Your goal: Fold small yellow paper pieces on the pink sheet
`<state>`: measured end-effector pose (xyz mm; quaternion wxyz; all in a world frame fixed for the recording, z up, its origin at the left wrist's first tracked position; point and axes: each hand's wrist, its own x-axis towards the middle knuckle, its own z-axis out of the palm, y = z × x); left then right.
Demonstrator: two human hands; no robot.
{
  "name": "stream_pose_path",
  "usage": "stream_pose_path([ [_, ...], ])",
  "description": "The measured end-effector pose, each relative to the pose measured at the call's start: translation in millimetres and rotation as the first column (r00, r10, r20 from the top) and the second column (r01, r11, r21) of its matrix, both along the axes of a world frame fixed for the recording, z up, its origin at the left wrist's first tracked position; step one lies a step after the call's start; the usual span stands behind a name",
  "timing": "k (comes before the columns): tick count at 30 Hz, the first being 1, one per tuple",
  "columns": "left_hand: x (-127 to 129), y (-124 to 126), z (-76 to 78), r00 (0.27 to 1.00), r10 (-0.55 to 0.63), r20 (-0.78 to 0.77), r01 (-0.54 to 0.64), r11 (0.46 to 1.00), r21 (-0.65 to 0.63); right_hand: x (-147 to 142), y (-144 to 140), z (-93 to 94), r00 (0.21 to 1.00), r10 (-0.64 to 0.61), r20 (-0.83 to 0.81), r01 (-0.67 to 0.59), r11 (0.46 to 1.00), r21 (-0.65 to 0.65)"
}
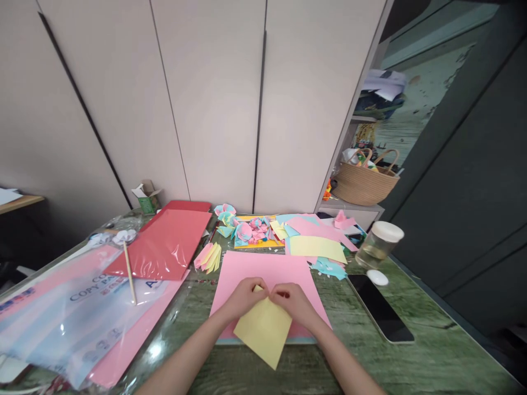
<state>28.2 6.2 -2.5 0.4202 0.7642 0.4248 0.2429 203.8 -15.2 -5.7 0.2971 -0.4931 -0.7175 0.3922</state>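
Note:
A square of yellow paper is held up by its far corner, its near corner pointing towards me. My left hand pinches that far corner from the left, fingers curled. Beside it, my right hand grips the same corner from the right, its fingertips closed close to the left ones. The exact fold between the fingertips is partly hidden. Beneath both hands lies a large sheet of pink paper, stacked over a bluish one whose edge shows at the front.
Left lie a plastic copy-paper bag, a red folder and a wooden stick. Folded paper pieces and yellow strips sit behind. A phone, white cap and lidded jar stand right.

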Motion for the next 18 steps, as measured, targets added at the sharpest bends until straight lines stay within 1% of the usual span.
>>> stream_pose_path([
  [4,1.5,-1.2,-6.0,0.999,0.03,0.024,-0.03,1.0,-0.008,-1.1,0.2,-1.8,1.0,-0.028,-0.004,0.028,1.0,0.005],
  [13,1.8,-0.1,-7.3,0.998,0.03,0.061,-0.029,0.999,-0.021,-1.8,7.9,-8.8,0.995,-0.067,-0.078,0.062,0.996,-0.069],
  [18,0.3,3.9,-9.5,0.988,0.11,0.105,-0.108,0.994,-0.024,0.3,8.7,-6.0,0.988,-0.097,-0.12,0.089,0.993,-0.073],
])
